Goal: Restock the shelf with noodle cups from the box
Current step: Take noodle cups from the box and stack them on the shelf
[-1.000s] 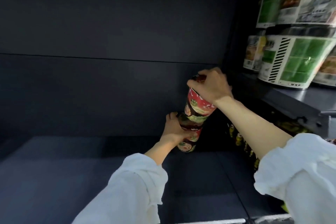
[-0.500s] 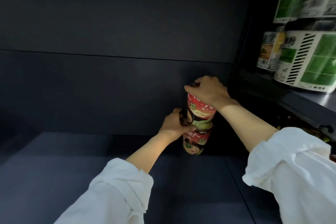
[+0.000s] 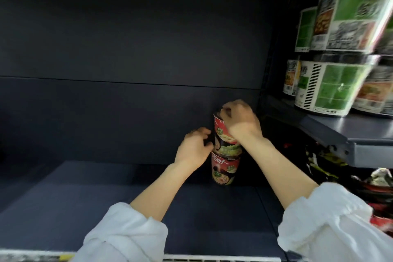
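The fingers of the right hand (image 3: 239,121) are curled down over the rim and lid of the upper noodle cup (image 3: 223,136), which is gripped from above, while the fingers of the left hand (image 3: 194,149) are bent round the left flank of the same cup, near the seam where it meets the lower noodle cup (image 3: 224,169). The two red cups are stacked one on the other, and the long axis of the stack is held close to upright, with a slight lean that may be owed to the wide lens. The stack is set on the dark shelf (image 3: 106,193), far back and close to the rear panel (image 3: 127,112), towards the right-hand end of the bay. From both palms the cups lie straight ahead and away from the body; the left hand is placed lower and nearer the shelf floor, the right higher. It is judged that the next move turns on letting go without tipping the stack, so a straight withdrawal towards the body is called for. To the right, on a higher ledge (image 3: 361,132), green-and-white noodle bowls (image 3: 331,89) are stacked, well apart from the cups; below that ledge dark packets (image 3: 323,161) are seen, too blurred to be named. A white wire rim (image 3: 212,258) is crossed by both sleeves at the front edge.
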Motion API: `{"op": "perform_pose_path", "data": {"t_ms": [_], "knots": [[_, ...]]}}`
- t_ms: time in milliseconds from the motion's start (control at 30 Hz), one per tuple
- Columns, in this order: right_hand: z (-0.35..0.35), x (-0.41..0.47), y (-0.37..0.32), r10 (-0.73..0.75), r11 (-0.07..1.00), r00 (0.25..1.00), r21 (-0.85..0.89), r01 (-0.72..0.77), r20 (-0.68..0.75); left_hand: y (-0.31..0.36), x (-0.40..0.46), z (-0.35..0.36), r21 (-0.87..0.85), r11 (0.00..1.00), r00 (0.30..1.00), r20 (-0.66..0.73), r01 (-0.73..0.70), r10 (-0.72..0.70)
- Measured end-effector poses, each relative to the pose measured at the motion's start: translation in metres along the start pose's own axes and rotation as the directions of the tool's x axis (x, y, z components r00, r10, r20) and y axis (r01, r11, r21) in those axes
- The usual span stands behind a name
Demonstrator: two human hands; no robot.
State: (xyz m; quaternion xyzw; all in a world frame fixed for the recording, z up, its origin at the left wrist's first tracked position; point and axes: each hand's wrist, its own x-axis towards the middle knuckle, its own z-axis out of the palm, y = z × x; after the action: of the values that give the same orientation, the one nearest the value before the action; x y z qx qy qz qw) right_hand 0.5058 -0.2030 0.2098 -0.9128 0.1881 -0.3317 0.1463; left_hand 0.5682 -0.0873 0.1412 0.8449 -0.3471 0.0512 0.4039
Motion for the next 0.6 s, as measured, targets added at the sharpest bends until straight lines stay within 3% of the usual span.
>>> {"op": "perform_pose_path", "data": {"t_ms": [133, 333, 600], "knots": [[-0.030, -0.069, -0.016, -0.050, 0.999, 0.998, 0.013, 0.051, -0.037, 0.031, -0.050, -0.033, 0.066, 0.992, 0.991, -0.063, -0.109, 0.114], [-0.084, -0.175, -0.018, 0.091, 0.996, 0.996, -0.025, -0.091, -0.007, 0.072, -0.151, -0.051, 0.177, 0.956, 0.960, -0.108, -0.236, 0.257], [-0.172, -0.338, 0.017, 0.269, 0.951, 0.962, -0.170, -0.259, 0.040, 0.142, -0.282, 0.008, -0.069, 0.961, 0.948, 0.162, -0.267, 0.275]]}}
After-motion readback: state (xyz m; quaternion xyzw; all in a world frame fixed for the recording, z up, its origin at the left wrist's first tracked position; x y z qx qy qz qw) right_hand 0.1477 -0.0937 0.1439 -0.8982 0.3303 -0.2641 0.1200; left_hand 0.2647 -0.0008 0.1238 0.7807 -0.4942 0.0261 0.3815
